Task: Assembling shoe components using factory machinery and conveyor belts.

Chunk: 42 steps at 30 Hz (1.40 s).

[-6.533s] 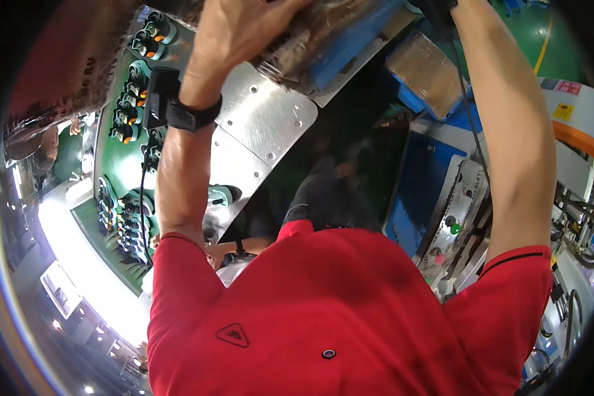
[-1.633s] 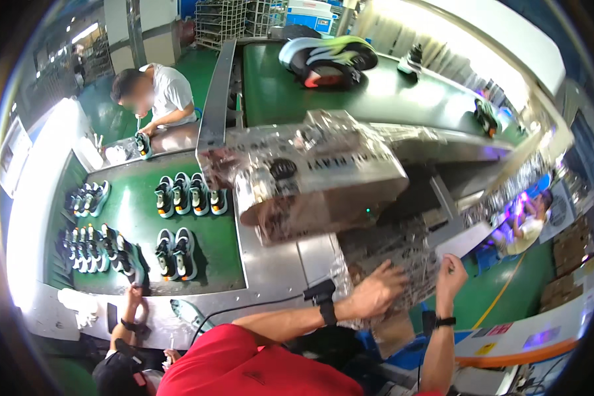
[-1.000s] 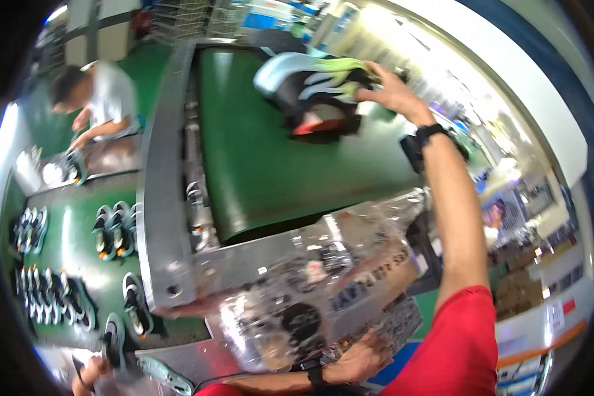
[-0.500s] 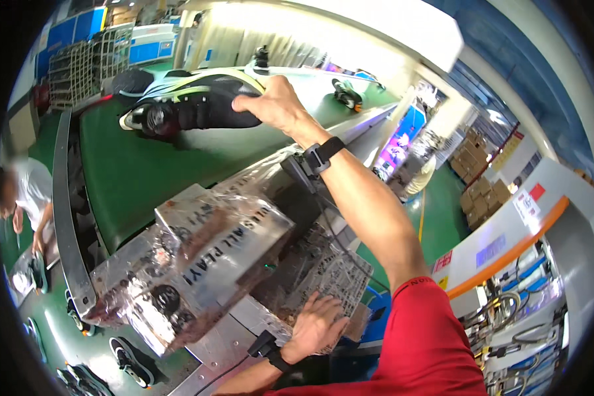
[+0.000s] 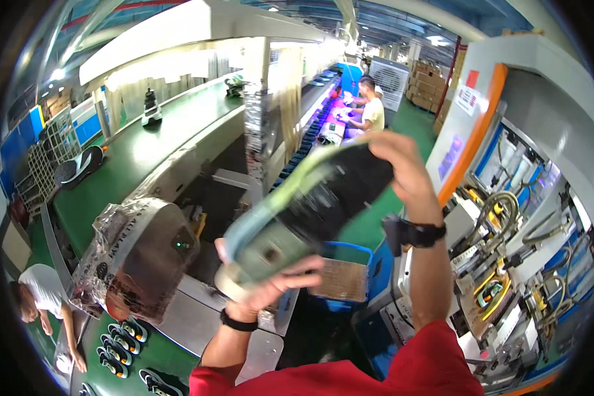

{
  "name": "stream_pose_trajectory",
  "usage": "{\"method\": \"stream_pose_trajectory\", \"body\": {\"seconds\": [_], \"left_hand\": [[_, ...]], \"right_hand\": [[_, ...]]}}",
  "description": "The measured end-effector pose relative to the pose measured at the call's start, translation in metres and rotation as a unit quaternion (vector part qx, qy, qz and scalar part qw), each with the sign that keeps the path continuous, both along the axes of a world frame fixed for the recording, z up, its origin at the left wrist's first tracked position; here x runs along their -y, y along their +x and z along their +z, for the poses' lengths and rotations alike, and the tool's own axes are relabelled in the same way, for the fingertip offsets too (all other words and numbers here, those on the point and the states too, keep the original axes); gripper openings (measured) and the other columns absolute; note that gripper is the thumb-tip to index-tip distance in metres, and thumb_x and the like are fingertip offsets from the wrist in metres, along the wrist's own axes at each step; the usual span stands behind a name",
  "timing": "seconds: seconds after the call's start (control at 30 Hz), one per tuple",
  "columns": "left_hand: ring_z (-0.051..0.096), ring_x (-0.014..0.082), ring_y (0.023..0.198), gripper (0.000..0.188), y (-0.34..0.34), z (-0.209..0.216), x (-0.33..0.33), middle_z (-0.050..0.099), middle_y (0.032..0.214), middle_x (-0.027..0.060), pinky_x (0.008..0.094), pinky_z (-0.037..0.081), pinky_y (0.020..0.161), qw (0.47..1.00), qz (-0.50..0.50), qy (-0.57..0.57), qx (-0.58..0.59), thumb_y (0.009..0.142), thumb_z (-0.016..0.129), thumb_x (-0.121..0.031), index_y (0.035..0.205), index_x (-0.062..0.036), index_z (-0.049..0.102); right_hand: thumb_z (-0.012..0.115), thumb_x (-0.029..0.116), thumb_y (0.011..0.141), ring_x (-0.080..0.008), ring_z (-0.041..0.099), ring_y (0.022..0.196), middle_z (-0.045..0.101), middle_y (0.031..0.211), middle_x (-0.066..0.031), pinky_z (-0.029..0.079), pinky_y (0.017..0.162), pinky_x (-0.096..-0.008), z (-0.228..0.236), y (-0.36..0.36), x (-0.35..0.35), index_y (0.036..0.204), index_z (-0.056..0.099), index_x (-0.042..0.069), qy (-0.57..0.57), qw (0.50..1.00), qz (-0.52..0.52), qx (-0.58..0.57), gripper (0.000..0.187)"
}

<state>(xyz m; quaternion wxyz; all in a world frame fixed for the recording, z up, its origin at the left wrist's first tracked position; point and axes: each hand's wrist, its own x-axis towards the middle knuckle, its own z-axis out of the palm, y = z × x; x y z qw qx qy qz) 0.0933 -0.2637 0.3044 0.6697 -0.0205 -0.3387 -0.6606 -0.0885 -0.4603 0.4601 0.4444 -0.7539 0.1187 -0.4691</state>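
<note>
A black and grey-green shoe (image 5: 303, 214) with a yellow-green stripe along one side hangs tilted in front of me, somewhat blurred by motion. My right hand (image 5: 406, 168) grips its upper right end, thumb over the black part. At the lower left end, by the pale sole edge, my left hand (image 5: 267, 290) holds it from below with the fingers along its near side. Behind the shoe stands a film-wrapped metal machine housing (image 5: 152, 257) with small green lights.
A green conveyor belt (image 5: 129, 181) runs away at left, carrying a few shoes. Several shoes (image 5: 120, 346) lie on green flooring lower left, near a crouching person (image 5: 43, 290). Another person (image 5: 369, 112) sits along a purple-lit line. A blue bin with cardboard (image 5: 340, 277) and a machine with hoses (image 5: 501, 218) stand right.
The shoe has come off the belt toward me in my right hand, and my left hand has left the wrapped machine to hold it too. My view has swung to the right.
</note>
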Motion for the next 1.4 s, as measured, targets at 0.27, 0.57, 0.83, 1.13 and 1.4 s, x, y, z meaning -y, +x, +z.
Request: {"method": "stream_pose_trajectory", "body": {"seconds": [0.27,0.57,0.83,1.13,1.4], "left_hand": [[0.058,0.0278,0.117,0.056,-0.26,-0.108,0.012,0.057,0.131,0.0187,0.0422,0.042,0.105,0.941,-0.274,0.191,-0.058,0.095,0.051,-0.031,0.139,0.0023,0.042],[0.054,0.0186,0.118,0.082,-0.464,-0.105,0.058,0.054,0.133,0.0108,0.0307,0.042,0.101,0.905,-0.127,0.12,0.388,0.08,0.073,-0.012,0.148,-0.0022,0.031],[0.046,0.0246,0.129,0.084,-0.626,-0.126,0.156,0.044,0.144,0.0151,0.0345,0.039,0.106,0.799,-0.242,-0.081,0.544,0.085,0.071,-0.039,0.147,0.0013,0.03],[0.064,0.0405,0.095,0.046,-0.809,-0.232,0.32,0.065,0.102,0.0283,0.0452,0.052,0.081,0.683,0.075,-0.132,0.714,0.072,0.075,-0.029,0.1,0.0047,0.062],[0.069,0.0302,0.077,0.022,-0.768,-0.211,0.329,0.069,0.08,0.0174,0.0372,0.055,0.069,0.779,-0.093,0.152,0.602,0.074,0.07,-0.016,0.082,0.0037,0.065]], "right_hand": [[0.064,0.026,0.09,-0.0114,0.063,0.085,0.068,0.101,-0.0158,0.05,0.065,-0.0214,-0.135,-0.33,-0.048,0.126,0.055,-0.004,0.094,0.896,-0.417,-0.126,0.048],[0.079,0.02,0.076,-0.0111,0.059,0.087,0.063,0.103,-0.0053,0.049,0.077,-0.0273,-0.249,-0.459,-0.191,0.121,0.056,-0.001,0.359,0.768,-0.521,0.103,0.054],[0.072,-0.001,0.072,-0.0118,0.06,0.081,0.064,0.095,-0.0025,0.05,0.074,-0.0262,-0.279,-0.586,-0.251,0.112,0.062,0.0,0.233,0.616,-0.705,0.265,0.041],[0.065,-0.001,0.068,-0.0195,0.058,0.104,0.058,0.119,-0.0105,0.043,0.097,-0.0328,-0.244,-0.588,-0.28,0.128,0.051,-0.006,0.159,0.472,-0.851,0.167,0.062],[0.071,0.004,0.067,-0.0111,0.057,0.081,0.063,0.092,-0.0027,0.049,0.075,-0.0258,-0.225,-0.699,-0.205,0.111,0.063,-0.002,0.173,0.463,-0.869,0.001,0.045]]}}
